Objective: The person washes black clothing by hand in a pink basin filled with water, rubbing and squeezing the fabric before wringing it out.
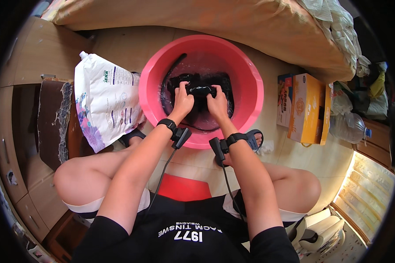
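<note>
A pink basin point(245, 65) on the floor in front of me holds some water. Inside it lies a soaked black fabric item point(201, 90), with a strap or cord-like band curving along the basin's left wall; I cannot tell whether it is a bag or a garment. My left hand point(184, 100) is closed on the left part of a bunched fold, thumb and fingers pinching it. The right hand point(217, 103) grips the same fold a short way to the right. Part of the black fabric spreads beyond my right fingers.
A white refill pouch point(107, 96) with a spout stands left of the basin, near a wooden cabinet point(44, 52). At right are a yellow carton point(306, 109) and a clear plastic bottle point(349, 128). A draped bed point(197, 17) borders the far side. Cables hang from both wristbands.
</note>
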`<state>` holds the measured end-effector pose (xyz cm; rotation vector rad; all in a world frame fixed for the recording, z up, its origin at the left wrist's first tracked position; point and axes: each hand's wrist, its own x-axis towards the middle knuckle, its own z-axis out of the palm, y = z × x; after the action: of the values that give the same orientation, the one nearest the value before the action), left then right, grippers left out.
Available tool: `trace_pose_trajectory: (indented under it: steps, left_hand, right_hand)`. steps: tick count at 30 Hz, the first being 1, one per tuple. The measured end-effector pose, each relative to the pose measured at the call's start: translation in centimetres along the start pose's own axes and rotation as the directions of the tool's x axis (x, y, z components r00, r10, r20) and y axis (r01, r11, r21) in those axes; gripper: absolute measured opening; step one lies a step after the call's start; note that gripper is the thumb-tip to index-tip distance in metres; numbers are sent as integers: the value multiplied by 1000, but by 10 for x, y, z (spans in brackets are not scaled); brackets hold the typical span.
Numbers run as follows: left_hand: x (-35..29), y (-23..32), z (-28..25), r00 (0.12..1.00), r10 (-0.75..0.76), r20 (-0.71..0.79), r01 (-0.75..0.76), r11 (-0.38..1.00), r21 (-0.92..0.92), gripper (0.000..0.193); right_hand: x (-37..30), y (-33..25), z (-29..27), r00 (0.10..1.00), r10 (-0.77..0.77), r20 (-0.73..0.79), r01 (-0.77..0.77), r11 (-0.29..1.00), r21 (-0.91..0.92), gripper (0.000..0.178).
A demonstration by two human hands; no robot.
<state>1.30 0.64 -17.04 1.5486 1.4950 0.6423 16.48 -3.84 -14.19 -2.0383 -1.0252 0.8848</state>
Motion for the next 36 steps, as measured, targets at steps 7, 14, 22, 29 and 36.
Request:
trace_pose_trajectory:
  steps: [7,14,22,29,36]
  left_hand:
    - [-13,-5,-26,981,-140,132,106,965,238,73]
    - [-27,-14,-28,913,-152,379,-160,721,674,91]
    - [-14,-32,-2,863,-321,391,-96,656,749,76]
    - [9,-50,13,802,-433,410,-87,595,799,50]
    - [21,-36,7,744,-455,489,-119,630,768,44]
  right_hand:
    - [-21,-8,8,981,-67,184,80,995,-63,46]
    - [-34,2,29,890,178,420,156,746,-648,70]
    - [-5,29,49,848,236,475,156,744,-650,70]
    - [14,43,67,823,230,520,170,773,-612,73]
    - [27,71,81,814,147,562,323,689,-648,65]
